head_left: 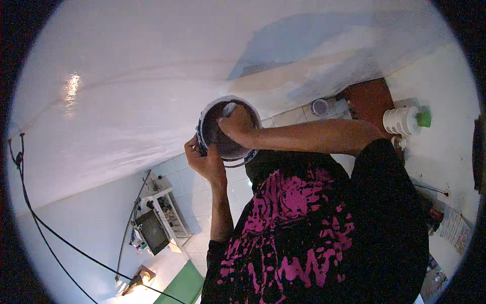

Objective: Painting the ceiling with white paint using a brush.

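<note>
Head view: bucket (214,133) sits between the two hands, open mouth facing the camera, pale rim, dark inside. Left hand (208,163) pinches the bucket's near-left edge, thumb on the inner side, other fingers outside. Right hand (238,126) is inside the mouth, fingers curled down; fingertips hidden, so can't tell if they're pressed together or gripping. Pale object (229,108) right at its knuckles, by the far edge; can't tell what it is or whether it's held.

Room inside the mouth: right hand and wrist fill the right half, dark gap left between them and the left thumb. Right forearm crosses the bucket's right edge; can't tell if it touches. Handle (235,164) hangs just right of the left hand, under the near edge.

Around: pale wall (152,101) spreads beyond and left of both hands; contact between it and the bucket not readable. Black shirt (298,228) bounds the near-right side of the hands. Tiled floor (195,177) shows as a gap between left hand and white shelf (174,215), down-left. Off right, past the right forearm: small pail (320,107), near; white container (401,120) with green top, well apart. Black cables (45,223) hang far left of the left hand.
</note>
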`<state>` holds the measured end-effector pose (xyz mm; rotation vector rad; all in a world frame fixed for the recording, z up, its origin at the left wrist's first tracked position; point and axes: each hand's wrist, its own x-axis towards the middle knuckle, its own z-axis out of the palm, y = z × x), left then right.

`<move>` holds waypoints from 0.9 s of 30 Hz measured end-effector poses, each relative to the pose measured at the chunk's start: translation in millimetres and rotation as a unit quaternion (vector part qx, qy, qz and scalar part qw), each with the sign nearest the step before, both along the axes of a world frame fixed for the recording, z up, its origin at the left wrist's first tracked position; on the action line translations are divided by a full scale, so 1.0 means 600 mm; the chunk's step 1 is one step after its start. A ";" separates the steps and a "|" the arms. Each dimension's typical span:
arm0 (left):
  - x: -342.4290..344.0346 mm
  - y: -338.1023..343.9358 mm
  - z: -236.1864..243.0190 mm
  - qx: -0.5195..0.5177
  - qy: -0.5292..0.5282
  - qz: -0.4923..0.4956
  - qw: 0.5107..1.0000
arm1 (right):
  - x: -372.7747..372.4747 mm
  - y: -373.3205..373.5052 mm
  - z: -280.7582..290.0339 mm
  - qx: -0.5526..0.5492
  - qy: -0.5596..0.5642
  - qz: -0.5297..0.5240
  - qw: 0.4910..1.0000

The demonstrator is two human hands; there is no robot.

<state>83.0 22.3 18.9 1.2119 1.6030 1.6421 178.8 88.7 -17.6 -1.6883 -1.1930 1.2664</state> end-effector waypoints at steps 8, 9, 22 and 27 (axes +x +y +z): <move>-0.014 0.004 -0.015 -0.001 0.006 -0.010 1.000 | 0.006 0.015 -0.021 0.007 0.092 0.073 0.993; -0.015 0.005 -0.014 0.003 0.012 -0.010 1.000 | 0.006 0.013 -0.022 0.022 0.096 0.070 0.993; -0.044 0.012 -0.005 -0.018 0.064 -0.020 0.998 | -0.023 0.017 -0.033 0.140 0.001 0.283 0.949; -0.063 0.009 -0.009 -0.055 0.025 -0.036 0.998 | 0.002 0.020 -0.004 0.050 -0.010 0.423 0.905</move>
